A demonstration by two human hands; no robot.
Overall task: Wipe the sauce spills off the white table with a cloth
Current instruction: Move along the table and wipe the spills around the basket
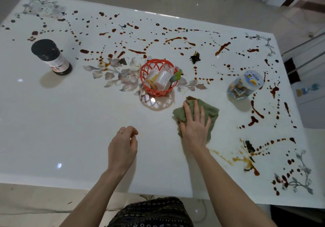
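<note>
Pressing green cloth [212,109] flat onto white table [70,121] with R hand [195,123]: palm down, fingers straight & spread wide, to get max fabric on the surface for a broad swipe. Working front-centre of the top, just in front of red basket [159,78] but not touching it, w/ clear snack jar [246,86] off to the right. Using the cloth bunched, not folded neat, prob. for more soak.

Holding L hand [123,147] over the front of the top, left of the cloth & apart from it: fingers loosely curled, gripping nothing, ring on one finger. Free that way to lift items clear or to brace.

Judging progress: reading the near-left part as clean; counting sauce spills [137,51] in brown-red drips all across the far band & down the right side. Well short of done. Noting smeared streaks [235,160] by the front-right corner, orange & thin, seemingly half-wiped. Spotting dark scraps [195,57] among the drips: leaf bits maybe, too small to say.

Next, in my view: sweep right toward the blobs below the snack jar, or forward round the basket. Better to lift basket, snack jar & dark jar [51,56] than wipe round them, given drips close to each. Risk: spreading sauce thin w/ a loaded cloth instead of lifting it; worth turning to a clean face first.
</note>
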